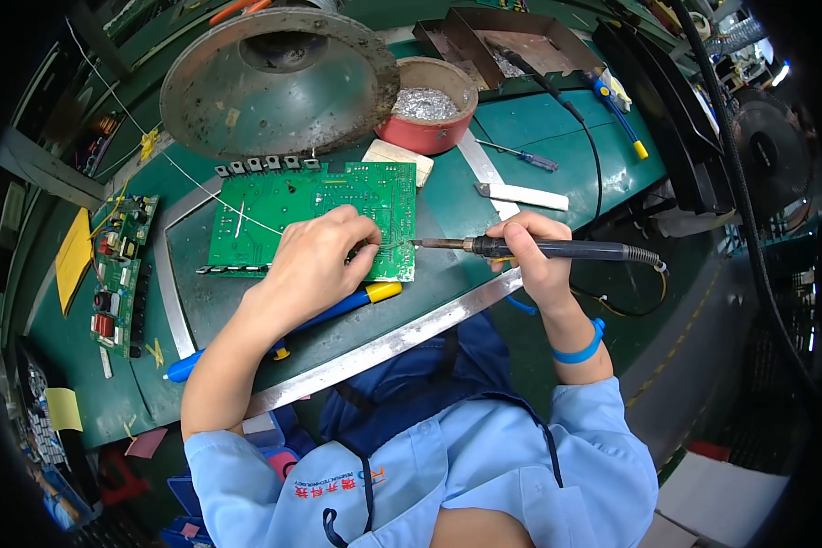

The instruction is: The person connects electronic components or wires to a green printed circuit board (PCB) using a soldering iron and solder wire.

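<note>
A green circuit board (329, 187) lies on the green mat, with metal-tabbed parts along its far edge. My right hand (537, 260) grips a soldering iron (594, 250) by its black handle, the tip pointing left at the board's right part. Over the board, my left hand (324, 251) is closed on a thin solder wire (247, 216), which comes in from the upper left. The wire's end runs from my fingers toward the iron's tip; whether they touch is too small to tell. Under my left forearm lies a blue and yellow solder sucker (333, 309).
Beyond the board stand a large metal hood (247, 114) and a red pot (425, 137) of silvery material. A screwdriver (534, 161), a white-handled knife (530, 196) and another solder sucker (623, 121) lie at right. A second board (110, 306) lies left. A metal strip (402, 342) edges the bench.
</note>
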Motion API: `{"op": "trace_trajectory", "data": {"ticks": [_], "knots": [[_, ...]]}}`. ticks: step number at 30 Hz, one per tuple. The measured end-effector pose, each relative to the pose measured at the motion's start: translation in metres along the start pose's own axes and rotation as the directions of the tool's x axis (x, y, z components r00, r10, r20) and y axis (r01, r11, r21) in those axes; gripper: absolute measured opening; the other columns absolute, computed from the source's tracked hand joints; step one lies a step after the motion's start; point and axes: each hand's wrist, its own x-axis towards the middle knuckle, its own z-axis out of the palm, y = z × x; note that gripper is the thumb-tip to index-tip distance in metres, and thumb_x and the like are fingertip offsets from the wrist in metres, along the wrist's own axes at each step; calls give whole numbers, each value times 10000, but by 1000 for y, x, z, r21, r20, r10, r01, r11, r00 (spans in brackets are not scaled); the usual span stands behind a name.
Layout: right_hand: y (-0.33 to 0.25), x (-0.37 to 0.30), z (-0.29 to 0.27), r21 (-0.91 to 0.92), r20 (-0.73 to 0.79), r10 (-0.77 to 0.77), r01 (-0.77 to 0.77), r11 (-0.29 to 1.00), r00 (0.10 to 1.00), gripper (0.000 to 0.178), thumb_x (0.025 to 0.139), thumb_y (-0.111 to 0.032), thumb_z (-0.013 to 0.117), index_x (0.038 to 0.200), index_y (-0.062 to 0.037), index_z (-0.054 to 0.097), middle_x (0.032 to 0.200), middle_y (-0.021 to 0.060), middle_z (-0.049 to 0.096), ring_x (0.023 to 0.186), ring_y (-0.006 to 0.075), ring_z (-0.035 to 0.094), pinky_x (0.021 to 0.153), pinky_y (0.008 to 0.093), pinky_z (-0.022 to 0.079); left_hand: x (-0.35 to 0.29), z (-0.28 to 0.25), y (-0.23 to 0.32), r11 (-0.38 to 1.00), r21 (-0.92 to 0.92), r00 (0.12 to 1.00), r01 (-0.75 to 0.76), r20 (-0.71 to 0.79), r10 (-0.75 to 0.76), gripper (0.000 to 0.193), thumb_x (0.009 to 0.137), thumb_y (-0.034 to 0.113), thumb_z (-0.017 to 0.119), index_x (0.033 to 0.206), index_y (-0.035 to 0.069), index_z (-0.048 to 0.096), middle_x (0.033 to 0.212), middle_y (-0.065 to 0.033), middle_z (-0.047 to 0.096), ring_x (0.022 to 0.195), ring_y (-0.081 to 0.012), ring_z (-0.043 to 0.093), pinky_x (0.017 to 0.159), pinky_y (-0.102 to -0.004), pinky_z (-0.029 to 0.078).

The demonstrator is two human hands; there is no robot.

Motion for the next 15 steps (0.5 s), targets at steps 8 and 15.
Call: {"op": "trace_trajectory", "data": {"ticks": [8,15], "knots": [[0,0,0,8,4,-4,4,1000,1000,219,797,-127,465,719,56,556,570,103,559,456,109,521,413,184,382,-1,-1,0,1000,-11,999,-21,31,21,63,681,65,552,726,22,556,689,-101,525,600,-244,536,539,-325,421],[-2,0,1,9,5,2,-3,1000,1000,210,795,-118,476,715,57,558,572,92,557,463,100,515,424,192,390,-1,-5,0,1000,-13,1000,-9,22,10,64,683,57,549,732,16,555,675,-106,512,583,-241,523,528,-325,415]]}}
